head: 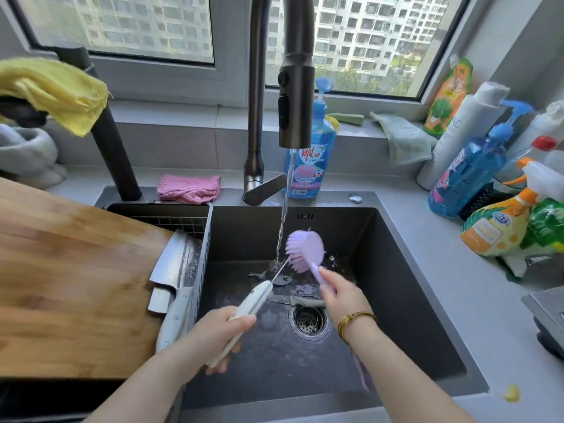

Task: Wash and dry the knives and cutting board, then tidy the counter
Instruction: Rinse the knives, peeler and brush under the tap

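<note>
My left hand [224, 332] grips the white handle of a knife [256, 299] over the dark sink [406, 288]; its thin blade points up into the running water. My right hand [341, 296] holds a purple dish brush [306, 250], its bristles touching the blade tip under the stream. A wooden cutting board [70, 279] lies at the left over the sink's edge. Beside it a cleaver [177, 264] and another white-handled knife [175, 319] rest in the wire drain basket [201, 239].
The faucet [294, 87] runs above the sink. Blue dish soap [311, 166] and a pink cloth [189, 187] sit behind the sink. A yellow cloth [55, 90] hangs at the left. Several cleaning bottles [500, 230] crowd the right counter. A green cloth [403, 138] lies on the sill.
</note>
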